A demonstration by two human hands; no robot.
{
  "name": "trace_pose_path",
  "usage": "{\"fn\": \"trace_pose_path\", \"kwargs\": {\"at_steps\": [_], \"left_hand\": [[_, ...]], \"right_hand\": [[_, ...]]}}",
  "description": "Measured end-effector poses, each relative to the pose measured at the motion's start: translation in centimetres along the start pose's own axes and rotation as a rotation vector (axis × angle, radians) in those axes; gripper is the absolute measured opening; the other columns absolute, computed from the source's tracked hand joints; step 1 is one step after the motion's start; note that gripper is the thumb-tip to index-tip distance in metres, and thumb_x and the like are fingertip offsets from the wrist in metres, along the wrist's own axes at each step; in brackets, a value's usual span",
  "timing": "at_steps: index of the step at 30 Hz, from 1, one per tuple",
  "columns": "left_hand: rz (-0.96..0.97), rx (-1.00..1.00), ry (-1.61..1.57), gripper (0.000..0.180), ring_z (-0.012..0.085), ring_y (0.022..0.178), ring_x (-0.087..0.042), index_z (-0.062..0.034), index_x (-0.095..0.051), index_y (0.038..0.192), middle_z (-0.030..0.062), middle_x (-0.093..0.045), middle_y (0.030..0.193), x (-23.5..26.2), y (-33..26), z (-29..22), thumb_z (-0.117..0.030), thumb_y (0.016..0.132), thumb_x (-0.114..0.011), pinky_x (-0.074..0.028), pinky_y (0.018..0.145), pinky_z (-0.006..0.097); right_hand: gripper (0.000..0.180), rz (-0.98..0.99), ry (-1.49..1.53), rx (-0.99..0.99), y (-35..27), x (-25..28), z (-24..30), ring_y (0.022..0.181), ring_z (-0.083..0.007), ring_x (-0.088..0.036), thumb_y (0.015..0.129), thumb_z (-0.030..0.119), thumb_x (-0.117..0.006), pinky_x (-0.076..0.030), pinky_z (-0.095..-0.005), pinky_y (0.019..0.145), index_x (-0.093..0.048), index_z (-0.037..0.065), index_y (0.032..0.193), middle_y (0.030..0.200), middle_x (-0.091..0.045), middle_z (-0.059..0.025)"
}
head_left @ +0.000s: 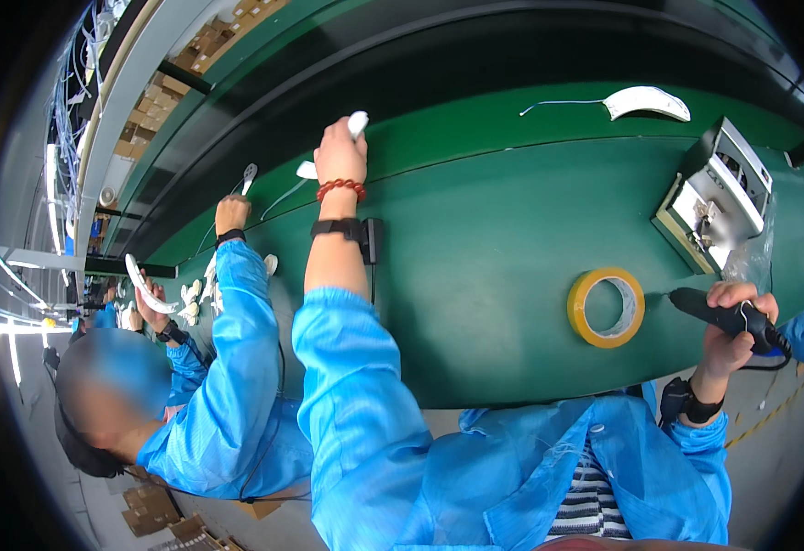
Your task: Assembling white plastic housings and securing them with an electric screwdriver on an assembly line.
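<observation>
My left hand (pixel 340 154), with a red beaded bracelet at the wrist, reaches to the far green strip. Its fingers close round a white plastic part (pixel 358 123), whose end sticks out above them. Beside the hand, a white end (pixel 307 170) trails a thin cable; I cannot tell whether it belongs to the same part. My right hand (pixel 732 323) grips a black electric screwdriver (pixel 696 306) at the right edge of the green table. The driver's tip points left, towards a roll of yellow tape (pixel 578 310). A curved white part (pixel 648 103) with a cable lies at the far right.
A screw feeder box (pixel 737 174) stands at the right, with clear plastic wrap (pixel 749 262) next to it. To my left a co-worker in a blue jacket (pixel 246 331) holds a curved white part (pixel 145 286). Small white pieces (pixel 191 298) lie by that person.
</observation>
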State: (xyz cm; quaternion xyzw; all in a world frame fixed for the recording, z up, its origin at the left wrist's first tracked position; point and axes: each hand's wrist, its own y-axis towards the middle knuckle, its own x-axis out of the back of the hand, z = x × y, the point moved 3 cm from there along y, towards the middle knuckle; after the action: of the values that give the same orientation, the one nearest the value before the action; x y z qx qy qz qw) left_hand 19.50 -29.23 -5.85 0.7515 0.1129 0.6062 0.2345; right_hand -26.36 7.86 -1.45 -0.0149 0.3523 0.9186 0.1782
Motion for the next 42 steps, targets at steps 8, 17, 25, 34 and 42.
{"fn": "trace_pose_path", "kwargs": {"at_steps": [8,17,25,34,42], "left_hand": [[0.024,0.305,-1.684,0.028,0.0232,0.09,-0.066,0.0002,-0.049,0.12,0.0119,-0.065,0.103,11.9,-7.3,-8.8,-0.021,0.102,-0.049,-0.056,0.078,0.034],[0.314,0.357,-1.836,0.04,0.0313,0.091,-0.068,0.0007,-0.046,0.127,0.0203,-0.065,0.114,18.8,-14.3,-11.7,-0.031,0.103,-0.042,-0.059,0.073,0.039],[0.514,0.373,-2.039,0.042,0.0331,0.083,-0.07,-0.001,-0.043,0.127,0.0201,-0.066,0.106,19.9,-16.7,-13.4,-0.033,0.101,-0.048,-0.059,0.067,0.04],[0.602,0.394,-1.861,0.043,0.0264,0.081,-0.071,-0.0001,-0.049,0.124,0.0198,-0.064,0.109,19.6,-16.1,-15.3,-0.037,0.102,-0.042,-0.059,0.056,0.031],[0.736,0.289,-1.674,0.05,0.0262,0.075,-0.07,0.0009,-0.041,0.133,0.0203,-0.064,0.107,21.3,-16.3,-16.1,-0.037,0.101,-0.046,-0.058,0.057,0.032]], "right_hand": [[0.055,-0.089,-0.026,0.009,-0.3,1.2,-0.4,0.085,-0.0273,-0.055,0.091,0.047,-0.064,-0.047,-0.0428,0.078,-0.04,0.01,0.123,0.094,-0.056,-0.0167],[0.05,-0.091,-0.007,0.016,0.5,0.7,-0.6,0.089,-0.0295,-0.06,0.093,0.041,-0.064,-0.052,-0.0433,0.084,-0.045,0.005,0.122,0.096,-0.06,-0.0187],[0.044,0.088,-0.008,0.007,1.7,-0.4,-1.1,0.089,-0.0308,-0.061,0.094,0.032,-0.064,-0.053,-0.0444,0.081,-0.044,0.005,0.123,0.096,-0.06,-0.0187],[0.042,0.101,-0.006,0.009,2.0,-1.5,-2.1,0.086,-0.0285,-0.061,0.094,0.026,-0.062,-0.053,-0.0428,0.075,-0.043,0.006,0.125,0.098,-0.06,-0.0188],[0.044,0.06,0.042,0.021,1.7,0.4,-1.9,0.077,-0.0276,-0.059,0.095,0.031,-0.062,-0.052,-0.0403,0.07,-0.044,0.014,0.131,0.095,-0.06,-0.02]]}}
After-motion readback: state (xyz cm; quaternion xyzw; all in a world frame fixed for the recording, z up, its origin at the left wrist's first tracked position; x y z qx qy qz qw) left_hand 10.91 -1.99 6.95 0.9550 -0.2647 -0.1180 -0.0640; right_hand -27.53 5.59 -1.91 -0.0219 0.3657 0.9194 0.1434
